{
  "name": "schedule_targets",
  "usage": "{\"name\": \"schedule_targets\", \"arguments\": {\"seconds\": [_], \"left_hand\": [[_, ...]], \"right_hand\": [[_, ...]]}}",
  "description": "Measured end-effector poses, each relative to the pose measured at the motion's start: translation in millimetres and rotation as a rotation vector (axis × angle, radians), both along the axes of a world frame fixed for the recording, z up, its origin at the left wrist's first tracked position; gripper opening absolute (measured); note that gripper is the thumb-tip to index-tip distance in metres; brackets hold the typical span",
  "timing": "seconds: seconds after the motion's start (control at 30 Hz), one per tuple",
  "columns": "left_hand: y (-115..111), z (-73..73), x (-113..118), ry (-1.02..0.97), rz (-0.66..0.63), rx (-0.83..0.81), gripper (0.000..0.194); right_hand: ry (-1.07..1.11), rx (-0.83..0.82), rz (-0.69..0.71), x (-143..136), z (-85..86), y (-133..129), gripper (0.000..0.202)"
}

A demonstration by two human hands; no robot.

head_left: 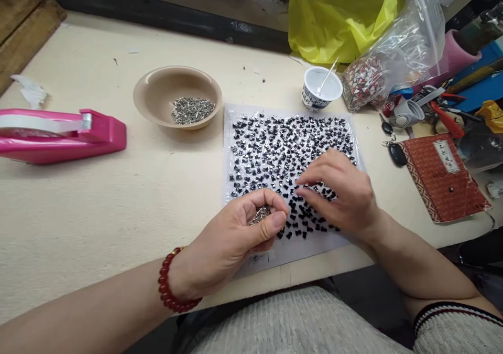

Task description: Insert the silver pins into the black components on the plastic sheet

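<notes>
My left hand [251, 225] is curled around a small heap of silvery metal pins [260, 215], its thumb and index finger near each other at the front. My right hand [340, 191] hovers over the sheet with thumb and index finger slightly parted; nothing shows between them. Beneath both hands lies a white sheet [271, 257] under clear plastic film. Rows of small glossy black pieces [255, 149] cover it, and many at the far side have thin metal pins standing up from them. Part of the near rows is hidden by my hands.
A beige bowl [151, 94] holding more metal pins stands at the back left. Left of it is a pink tape dispenser [106, 136]. Behind the sheet is a small white cup [312, 99] with a thin stick. To the right lie a plastic bag [408, 39], keys [397, 153] and a red pouch [444, 186].
</notes>
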State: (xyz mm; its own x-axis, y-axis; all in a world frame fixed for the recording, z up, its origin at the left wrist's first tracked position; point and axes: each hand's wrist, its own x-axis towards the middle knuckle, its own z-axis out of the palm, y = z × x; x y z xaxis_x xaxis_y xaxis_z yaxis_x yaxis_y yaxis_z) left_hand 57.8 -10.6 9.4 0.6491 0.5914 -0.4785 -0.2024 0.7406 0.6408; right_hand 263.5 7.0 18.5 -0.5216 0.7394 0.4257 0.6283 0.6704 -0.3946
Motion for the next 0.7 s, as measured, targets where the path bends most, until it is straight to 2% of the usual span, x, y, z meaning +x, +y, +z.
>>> {"name": "schedule_targets", "arguments": {"seconds": [0.1,0.17,0.27,0.43,0.53,0.63,0.7], "left_hand": [[-1,-1.0,-1,0.018,0.003,0.015,0.026],[-2,-2.1,-1,0.017,0.016,0.022,0.029],[-3,-3.5,-1,-0.009,0.032,0.039,0.029],[-2,-4.9,-1,-0.025,0.028,0.070,0.026],[-1,-4.7,-1,-0.072,0.002,0.029,0.022],[-1,-3.0,-1,-0.109,0.068,-0.053,0.028],[-1,-1.4,-1,-0.091,0.092,-0.063,0.027]], "right_hand": [[0.193,-0.210,0.233,-8,7.8,-11,0.010],[0.244,-0.253,0.279,-13,9.3,-16,0.009],[0.267,-0.210,0.273,-17,7.9,-19,0.006],[0.246,-0.127,0.213,-20,9.3,-20,0.004],[0.231,-0.111,0.176,-16,11.3,-14,0.005],[0.164,0.006,0.001,-3,7.4,-2,0.009],[0.047,0.074,-0.139,7,1.1,7,0.009]]}}
